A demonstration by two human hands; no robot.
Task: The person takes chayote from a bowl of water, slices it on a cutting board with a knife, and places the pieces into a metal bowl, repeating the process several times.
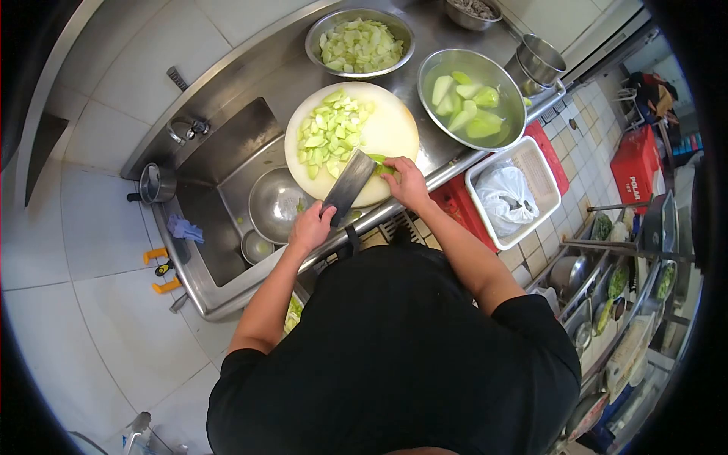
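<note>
My left hand [311,227] grips the handle of a cleaver [349,186], whose dark blade lies over the near edge of a round white cutting board [394,129]. Just right of the blade, my right hand [406,182] presses down on a green vegetable piece [379,161] on the board. A pile of cut pale green chunks [330,133] covers the board's left half.
A steel bowl of cut chunks [360,44] sits behind the board. To the right, a bowl of water [470,98] holds peeled halves. A sink [220,174] with an empty bowl [277,203] lies left. A white basket [531,163] holding a plastic bag and a red crate [637,163] stand on the floor to the right.
</note>
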